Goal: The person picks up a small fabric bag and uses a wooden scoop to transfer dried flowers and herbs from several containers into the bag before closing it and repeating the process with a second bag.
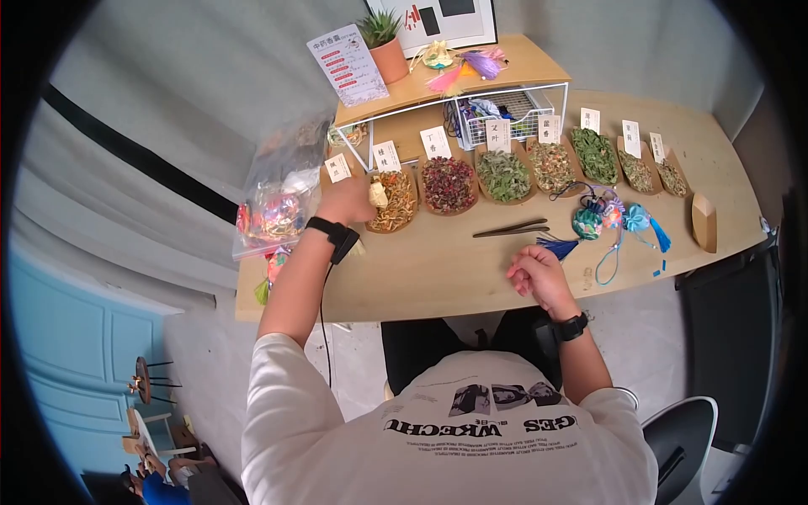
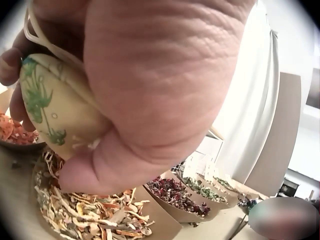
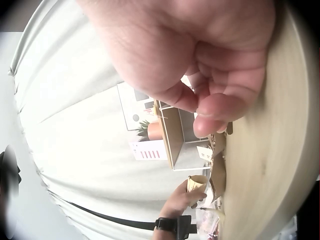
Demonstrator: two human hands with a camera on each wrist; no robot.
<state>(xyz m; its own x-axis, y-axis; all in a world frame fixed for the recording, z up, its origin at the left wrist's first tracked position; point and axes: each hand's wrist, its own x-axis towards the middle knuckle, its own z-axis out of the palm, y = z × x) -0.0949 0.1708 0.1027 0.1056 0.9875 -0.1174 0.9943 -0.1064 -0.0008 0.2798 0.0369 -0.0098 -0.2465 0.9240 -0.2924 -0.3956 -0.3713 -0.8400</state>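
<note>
My left hand [image 1: 345, 202] grips a small cream drawstring pouch [image 2: 62, 107] with a green printed pattern. In the left wrist view the thumb lies along its lower side and a pale cord loops by the fingers. The pouch is close over a tray of dried orange-brown shavings [image 2: 95, 215]. My right hand [image 1: 540, 276] rests near the table's front edge, its fingers loosely curled around nothing visible. Dark tweezers [image 1: 510, 229] lie just beyond it. To its right are several tasselled sachets, among them a teal one [image 1: 587, 222] and a light blue one [image 1: 637, 219].
Paper trays with dark red buds [image 1: 449, 183], green leaves [image 1: 505, 175] and other herbs stand in an arc, labelled with cards. Behind them is a wooden shelf [image 1: 459, 80] with a potted plant [image 1: 387, 59]. A plastic bag [image 1: 282, 198] lies left; an unfilled paper tray [image 1: 704, 223] right.
</note>
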